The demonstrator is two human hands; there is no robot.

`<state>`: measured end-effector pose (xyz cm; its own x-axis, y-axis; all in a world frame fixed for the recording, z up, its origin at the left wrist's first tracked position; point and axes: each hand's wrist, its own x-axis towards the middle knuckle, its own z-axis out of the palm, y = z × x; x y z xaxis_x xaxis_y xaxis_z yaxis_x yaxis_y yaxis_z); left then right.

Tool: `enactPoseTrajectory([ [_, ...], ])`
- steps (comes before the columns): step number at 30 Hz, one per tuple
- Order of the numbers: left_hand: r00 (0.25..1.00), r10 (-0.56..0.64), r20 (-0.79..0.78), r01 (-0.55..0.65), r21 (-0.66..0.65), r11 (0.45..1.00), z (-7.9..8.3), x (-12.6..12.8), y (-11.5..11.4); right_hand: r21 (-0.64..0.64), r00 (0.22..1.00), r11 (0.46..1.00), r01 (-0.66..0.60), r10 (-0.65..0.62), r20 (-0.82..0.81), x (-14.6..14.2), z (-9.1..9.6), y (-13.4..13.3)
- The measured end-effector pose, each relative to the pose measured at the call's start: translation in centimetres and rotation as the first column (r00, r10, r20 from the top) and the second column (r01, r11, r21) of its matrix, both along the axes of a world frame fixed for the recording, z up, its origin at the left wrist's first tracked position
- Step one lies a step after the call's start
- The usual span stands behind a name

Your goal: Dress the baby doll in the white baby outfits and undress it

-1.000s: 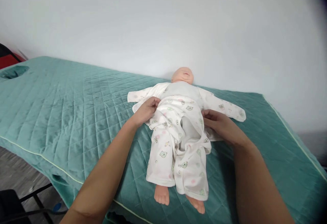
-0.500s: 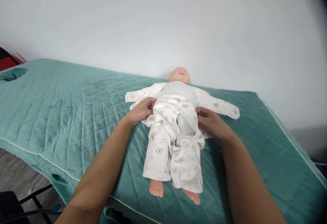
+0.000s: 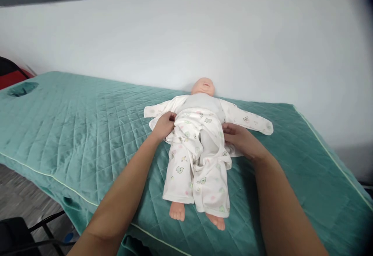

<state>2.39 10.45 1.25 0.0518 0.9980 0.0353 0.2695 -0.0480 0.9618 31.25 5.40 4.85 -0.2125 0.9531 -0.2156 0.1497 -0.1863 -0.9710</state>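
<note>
A baby doll (image 3: 203, 86) lies on its back, feet toward me, in a white printed long-sleeved top (image 3: 241, 116) laid open at the sides. White baby pants (image 3: 180, 166) with small animal prints cover its legs and reach up over the belly; a gap at the crotch bares the grey-white body. My left hand (image 3: 165, 125) is closed on the pants' edge at the waist, its fingertips partly hidden. On the opposite hip my right hand (image 3: 239, 137) pinches the pants' side, fingers curled in against the doll. Both bare feet stick out below the cuffs.
A green quilted cover (image 3: 87, 131) with pale piping lies over the bed, which has a face hole (image 3: 23, 89) at far left. A white wall (image 3: 116, 42) runs behind it. A black chair (image 3: 17, 236) stands at lower left, and something red and black (image 3: 11, 73) shows beyond.
My left hand has shifted slightly to the right along the waist. My right hand stays nearly in place. The view has tilted a little.
</note>
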Motion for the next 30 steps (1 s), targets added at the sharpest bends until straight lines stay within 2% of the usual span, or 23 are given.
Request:
enactPoseTrajectory([
  [3,0.997,-0.073,-0.019,0.073,0.004,0.997,0.2,-0.3,0.0,-0.003,0.999,0.999,-0.041,0.041,0.007,0.1,0.1,0.1],
  [7,0.988,-0.134,-0.07,0.135,0.003,0.991,0.9,-0.5,-0.3,0.002,0.999,1.0,-0.005,0.005,0.036,-0.2,-0.3,0.4],
  [12,0.989,-0.11,-0.102,0.112,0.014,0.994,1.2,-0.3,-0.4,0.022,0.997,0.999,0.049,-0.05,0.057,-0.7,-0.7,0.7],
  [18,0.991,-0.097,-0.087,0.099,0.02,0.995,0.9,-0.1,-0.4,0.031,0.965,0.978,0.207,-0.209,0.16,-0.8,-1.7,1.3],
  [21,0.992,-0.078,-0.096,0.081,0.031,0.996,0.7,0.0,-0.3,0.061,0.91,0.945,0.321,-0.326,0.255,-0.7,-2.4,2.0],
  [23,0.993,-0.053,-0.104,0.057,0.032,0.998,0.7,0.1,-0.3,0.152,0.843,0.924,0.351,-0.383,0.378,-0.7,-2.5,2.2],
  [25,0.992,-0.039,-0.123,0.045,0.039,0.998,0.7,0.2,-0.2,0.268,0.756,0.914,0.303,-0.402,0.517,-0.9,-2.4,2.3],
  [27,0.986,-0.045,-0.163,0.054,0.05,0.997,0.8,0.2,-0.2,0.332,0.686,0.916,0.225,-0.391,0.614,-1.2,-2.0,2.1],
  [30,0.97,-0.09,-0.228,0.105,0.054,0.993,1.0,0.1,-0.1,0.323,0.679,0.933,0.158,-0.34,0.651,-1.6,-1.4,1.9],
])
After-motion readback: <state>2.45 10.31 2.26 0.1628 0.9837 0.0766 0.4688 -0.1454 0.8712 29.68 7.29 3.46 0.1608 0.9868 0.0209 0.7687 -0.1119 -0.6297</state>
